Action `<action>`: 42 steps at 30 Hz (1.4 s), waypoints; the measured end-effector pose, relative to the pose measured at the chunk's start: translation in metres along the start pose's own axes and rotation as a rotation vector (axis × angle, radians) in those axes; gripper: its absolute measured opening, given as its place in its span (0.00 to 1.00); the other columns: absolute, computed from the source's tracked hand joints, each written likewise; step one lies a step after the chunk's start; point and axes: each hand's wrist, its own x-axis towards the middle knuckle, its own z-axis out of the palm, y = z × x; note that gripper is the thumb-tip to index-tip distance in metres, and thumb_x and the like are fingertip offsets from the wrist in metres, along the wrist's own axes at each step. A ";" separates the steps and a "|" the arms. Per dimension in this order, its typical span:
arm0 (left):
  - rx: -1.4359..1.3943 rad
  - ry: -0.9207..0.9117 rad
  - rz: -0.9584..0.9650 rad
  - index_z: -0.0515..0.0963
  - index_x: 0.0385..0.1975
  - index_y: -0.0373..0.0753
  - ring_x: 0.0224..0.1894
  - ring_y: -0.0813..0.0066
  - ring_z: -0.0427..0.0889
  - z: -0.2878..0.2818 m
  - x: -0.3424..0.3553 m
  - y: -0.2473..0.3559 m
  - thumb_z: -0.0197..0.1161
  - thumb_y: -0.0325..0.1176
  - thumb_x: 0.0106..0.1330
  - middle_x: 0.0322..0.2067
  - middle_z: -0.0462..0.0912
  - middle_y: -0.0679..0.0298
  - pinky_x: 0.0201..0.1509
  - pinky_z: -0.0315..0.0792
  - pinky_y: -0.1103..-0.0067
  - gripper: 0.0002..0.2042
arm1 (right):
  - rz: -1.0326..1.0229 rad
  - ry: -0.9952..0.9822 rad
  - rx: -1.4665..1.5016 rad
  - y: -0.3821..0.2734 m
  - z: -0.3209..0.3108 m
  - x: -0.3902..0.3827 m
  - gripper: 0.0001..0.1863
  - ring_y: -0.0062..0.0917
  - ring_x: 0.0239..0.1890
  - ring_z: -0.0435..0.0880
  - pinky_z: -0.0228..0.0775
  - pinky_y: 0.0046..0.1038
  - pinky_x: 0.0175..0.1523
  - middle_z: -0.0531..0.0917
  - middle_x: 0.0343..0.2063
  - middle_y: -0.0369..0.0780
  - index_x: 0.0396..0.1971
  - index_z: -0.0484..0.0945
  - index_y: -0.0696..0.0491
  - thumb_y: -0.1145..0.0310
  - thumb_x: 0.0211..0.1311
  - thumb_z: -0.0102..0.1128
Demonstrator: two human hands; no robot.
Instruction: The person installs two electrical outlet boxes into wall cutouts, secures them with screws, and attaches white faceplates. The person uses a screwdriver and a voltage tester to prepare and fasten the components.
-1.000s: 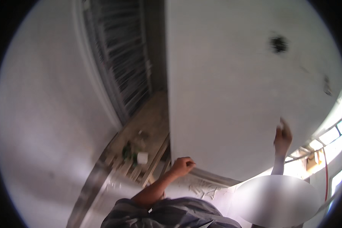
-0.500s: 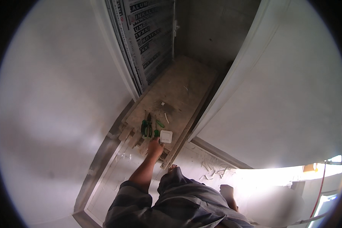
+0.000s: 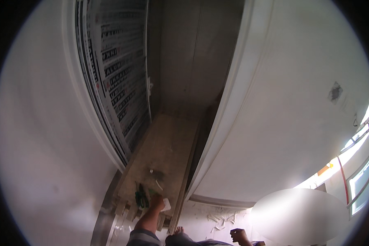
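My left hand (image 3: pixel 156 201) reaches down onto a wooden plank platform, right beside a white square switch plate (image 3: pixel 166 205). Its fingers point away from me and are dark and blurred, so their grip does not show. A small green tool part (image 3: pixel 152 192) shows just beyond the fingertips. Green-handled pliers (image 3: pixel 142 197) lie left of that hand, with another slim green tool against them. My right hand (image 3: pixel 239 236) hangs low at the right, off the platform, with its fingers curled in; whatever it may hold is hidden.
The brown plank platform (image 3: pixel 168 139) runs through a doorway, beside a film-wrapped door panel (image 3: pixel 119 82). White walls stand on both sides. A short white strip (image 3: pixel 158 185) and a small white piece (image 3: pixel 151 171) lie on the planks. Pale scraps (image 3: pixel 219 219) litter the floor.
The view has tilted up, so the platform sits lower in the picture. My left hand has moved forward past the plate's edge, over the green screwdriver handle that showed before.
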 end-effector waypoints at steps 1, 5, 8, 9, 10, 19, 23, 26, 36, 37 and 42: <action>-0.013 -0.047 -0.008 0.85 0.45 0.37 0.54 0.52 0.85 -0.008 0.000 0.002 0.71 0.35 0.57 0.49 0.86 0.49 0.59 0.79 0.62 0.16 | -0.033 -0.027 -0.014 0.007 0.003 0.007 0.11 0.22 0.18 0.82 0.79 0.28 0.21 0.85 0.22 0.39 0.38 0.88 0.57 0.63 0.65 0.70; -0.083 -0.105 0.067 0.86 0.43 0.39 0.51 0.52 0.86 -0.021 -0.004 0.000 0.76 0.41 0.53 0.46 0.88 0.51 0.55 0.80 0.61 0.19 | -0.207 -0.080 -0.130 -0.015 0.027 0.005 0.10 0.20 0.15 0.76 0.72 0.27 0.19 0.83 0.22 0.38 0.44 0.89 0.51 0.65 0.66 0.68; -0.215 -0.370 0.127 0.85 0.43 0.39 0.48 0.51 0.87 -0.022 0.011 0.002 0.79 0.46 0.51 0.44 0.89 0.53 0.52 0.79 0.62 0.23 | -0.263 -0.180 -0.136 -0.039 0.031 0.014 0.17 0.24 0.19 0.84 0.80 0.29 0.26 0.88 0.26 0.41 0.47 0.88 0.54 0.60 0.64 0.71; -0.279 -0.372 0.153 0.85 0.44 0.38 0.47 0.54 0.87 -0.021 0.013 0.010 0.80 0.46 0.51 0.44 0.88 0.53 0.51 0.79 0.64 0.24 | -0.303 -0.202 -0.133 -0.045 0.030 0.015 0.20 0.24 0.21 0.87 0.83 0.28 0.29 0.89 0.28 0.42 0.49 0.87 0.55 0.57 0.63 0.72; -0.339 -0.369 0.170 0.84 0.45 0.37 0.47 0.57 0.87 -0.026 0.008 0.019 0.81 0.46 0.51 0.44 0.88 0.53 0.51 0.79 0.66 0.26 | -0.330 -0.183 -0.179 -0.071 0.030 0.011 0.22 0.25 0.25 0.88 0.84 0.29 0.33 0.90 0.30 0.43 0.50 0.87 0.55 0.56 0.64 0.72; -0.724 -0.189 0.701 0.81 0.45 0.34 0.43 0.75 0.82 -0.209 -0.031 0.277 0.79 0.39 0.60 0.39 0.86 0.60 0.50 0.76 0.73 0.20 | -0.801 0.042 0.129 -0.244 -0.030 -0.029 0.26 0.26 0.37 0.90 0.82 0.30 0.42 0.91 0.40 0.44 0.56 0.83 0.57 0.57 0.64 0.73; -0.804 0.114 0.855 0.82 0.43 0.34 0.39 0.75 0.84 -0.309 -0.050 0.359 0.79 0.37 0.61 0.36 0.87 0.59 0.46 0.78 0.74 0.17 | -0.920 0.035 0.360 -0.296 -0.097 -0.051 0.22 0.20 0.32 0.87 0.79 0.26 0.34 0.90 0.36 0.41 0.51 0.84 0.60 0.60 0.64 0.74; -0.798 0.263 0.930 0.82 0.48 0.33 0.40 0.78 0.85 -0.371 -0.058 0.414 0.79 0.35 0.62 0.38 0.87 0.61 0.44 0.81 0.76 0.19 | -1.063 0.173 0.499 -0.342 -0.152 -0.083 0.20 0.17 0.32 0.84 0.78 0.24 0.34 0.89 0.34 0.38 0.45 0.85 0.60 0.60 0.62 0.76; -1.050 0.670 1.029 0.84 0.49 0.28 0.41 0.72 0.88 -0.538 -0.091 0.550 0.74 0.35 0.65 0.38 0.90 0.55 0.48 0.80 0.76 0.18 | -1.457 0.516 0.619 -0.479 -0.314 -0.193 0.19 0.14 0.24 0.76 0.68 0.20 0.28 0.85 0.28 0.35 0.47 0.86 0.60 0.62 0.63 0.75; -1.032 0.722 1.036 0.85 0.48 0.28 0.41 0.71 0.88 -0.548 -0.093 0.556 0.74 0.35 0.66 0.38 0.90 0.55 0.48 0.80 0.76 0.17 | -1.451 0.524 0.595 -0.488 -0.324 -0.199 0.20 0.14 0.25 0.76 0.69 0.21 0.29 0.86 0.29 0.35 0.49 0.86 0.60 0.62 0.63 0.75; -1.025 0.838 1.024 0.85 0.47 0.28 0.40 0.69 0.89 -0.579 -0.090 0.585 0.73 0.35 0.65 0.39 0.90 0.53 0.48 0.80 0.75 0.17 | -1.429 0.577 0.537 -0.522 -0.356 -0.207 0.22 0.18 0.35 0.81 0.74 0.25 0.39 0.88 0.35 0.38 0.54 0.85 0.59 0.62 0.64 0.72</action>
